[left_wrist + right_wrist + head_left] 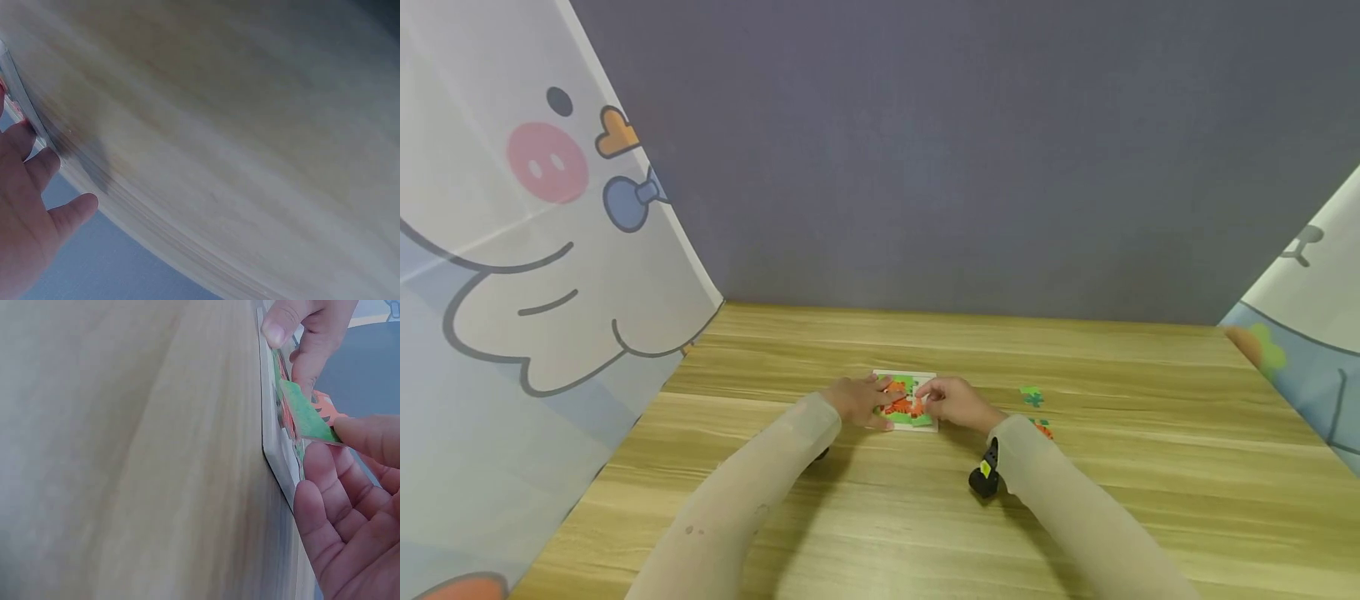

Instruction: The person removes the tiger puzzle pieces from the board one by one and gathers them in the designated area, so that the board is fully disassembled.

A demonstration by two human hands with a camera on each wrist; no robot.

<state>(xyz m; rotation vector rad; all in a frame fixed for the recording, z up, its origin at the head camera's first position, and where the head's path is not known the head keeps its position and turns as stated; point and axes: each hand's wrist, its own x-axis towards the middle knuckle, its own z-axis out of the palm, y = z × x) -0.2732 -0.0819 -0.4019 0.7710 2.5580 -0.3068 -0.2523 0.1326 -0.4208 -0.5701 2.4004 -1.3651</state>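
A small jigsaw puzzle in a white tray (pixel 907 428) lies on the wooden table, its picture green and orange. My left hand (pixel 855 402) rests on its left part with fingers spread; in the right wrist view the left thumb (pixel 275 331) touches the tray's edge. From the right side, my right hand (pixel 961 404) reaches over the tray. It pinches a green and orange puzzle piece (pixel 306 415) between thumb and fingers, tilted up from the board. The left wrist view catches the left hand (pixel 31 194) beside the tray's edge, with most of the puzzle out of frame.
To the right of the tray lie several loose puzzle pieces (pixel 1033 399); another group (pixel 1043 428) is partly covered by the right sleeve. A dark grey panel (pixel 925 167) stands behind the table (pixel 880 517). Cartoon-printed cloth (pixel 535 317) hangs at the sides.
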